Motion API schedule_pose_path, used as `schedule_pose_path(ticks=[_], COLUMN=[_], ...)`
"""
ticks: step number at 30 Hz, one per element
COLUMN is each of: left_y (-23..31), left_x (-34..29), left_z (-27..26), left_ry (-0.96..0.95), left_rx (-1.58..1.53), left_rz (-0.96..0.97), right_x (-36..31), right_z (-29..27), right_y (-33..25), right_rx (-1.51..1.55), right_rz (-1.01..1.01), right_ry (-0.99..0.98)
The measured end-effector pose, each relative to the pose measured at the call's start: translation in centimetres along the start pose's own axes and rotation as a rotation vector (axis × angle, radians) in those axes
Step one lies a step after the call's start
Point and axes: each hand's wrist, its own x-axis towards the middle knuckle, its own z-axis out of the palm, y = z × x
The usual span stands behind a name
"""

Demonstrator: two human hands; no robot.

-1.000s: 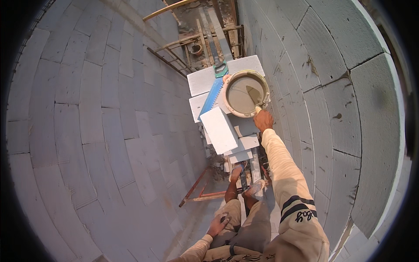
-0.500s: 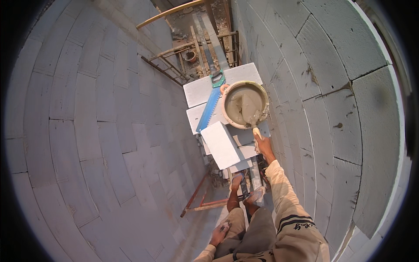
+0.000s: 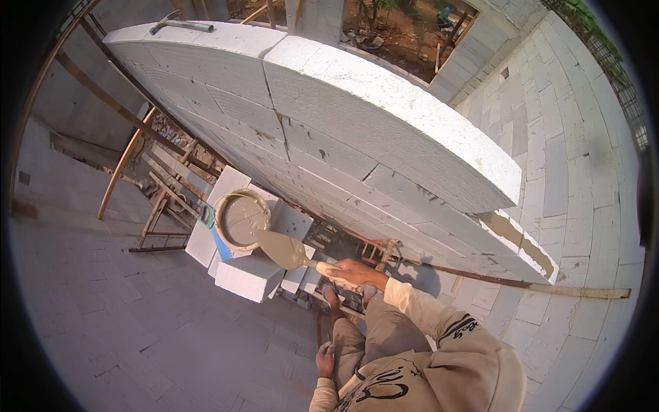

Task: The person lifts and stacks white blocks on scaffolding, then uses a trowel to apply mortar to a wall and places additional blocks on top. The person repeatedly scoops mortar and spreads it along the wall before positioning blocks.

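Note:
My right hand point(image 3: 353, 273) is wrapped round the handle of a pointing trowel point(image 3: 283, 248). Its leaf-shaped blade carries wet grey mortar and hangs just right of a round bucket point(image 3: 263, 237) of mortar. Beneath the bucket lie stacked white blocks point(image 3: 247, 273). A handsaw point(image 3: 222, 246) with a blue blade and green handle is partly hidden behind the bucket and blocks. My left hand point(image 3: 325, 359) is by my left thigh, fingers curled, with nothing visible in it. Mortar point(image 3: 515, 237) coats the stepped lower course at the right end of the block wall point(image 3: 329, 147).
A hammer point(image 3: 182, 26) lies on the wall's far left top. Wooden scaffold poles and planks point(image 3: 161, 172) stand beyond the bucket. A long wooden board point(image 3: 576, 292) juts out at right. Another block wall point(image 3: 576, 151) rises on the far right, near a window opening point(image 3: 405, 34).
The view has swung right, bringing the wall's top and stepped end into sight. My right hand has lifted the trowel out of the bucket with mortar on its blade.

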Motion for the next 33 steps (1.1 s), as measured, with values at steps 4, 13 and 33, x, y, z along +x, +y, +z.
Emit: schedule_pose_path(ticks=[4, 13, 33], left_y=[1.6, 8.1, 15.6], left_x=[1.5, 6.5, 4.6], left_z=[-0.4, 4.0, 9.3], left_ry=[-0.049, -0.253, -0.315], left_rx=[-0.063, 0.191, 0.307], left_rz=[-0.109, -0.091, -0.070], right_x=[-18.2, -56.1, -68.2], right_z=[-4.3, -13.6, -24.2], right_y=[0.7, 2.9, 13.8], right_rx=[-0.047, 0.002, -0.919], right_rz=[0.037, 0.247, 0.079], right_ry=[0.079, 0.572, 1.394])
